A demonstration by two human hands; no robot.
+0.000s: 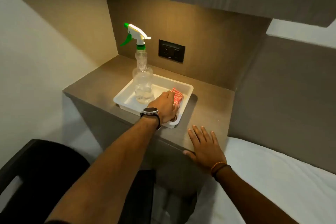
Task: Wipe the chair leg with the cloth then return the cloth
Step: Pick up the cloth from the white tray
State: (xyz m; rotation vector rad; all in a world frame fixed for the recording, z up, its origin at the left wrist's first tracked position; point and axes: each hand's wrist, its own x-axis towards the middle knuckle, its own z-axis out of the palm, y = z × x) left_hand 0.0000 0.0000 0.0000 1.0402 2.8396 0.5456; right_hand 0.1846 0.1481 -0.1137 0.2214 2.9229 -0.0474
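A folded red-and-white striped cloth [178, 96] lies in the right part of a white plastic tray [122, 96] on a brown bedside shelf [211, 107]. My left hand [163, 106], with a watch on the wrist, reaches into the tray and its fingers curl around the near end of the cloth. My right hand [205, 146] rests flat with fingers spread on the shelf's front edge and holds nothing. A dark chair [36, 172] stands at the lower left; its legs are hidden from view.
A clear spray bottle [143, 85] with a white and green trigger stands in the tray's left part, close to my left hand. A black wall socket [171, 51] sits behind it. A white bed [276, 178] lies to the right, and a pale wall to the left.
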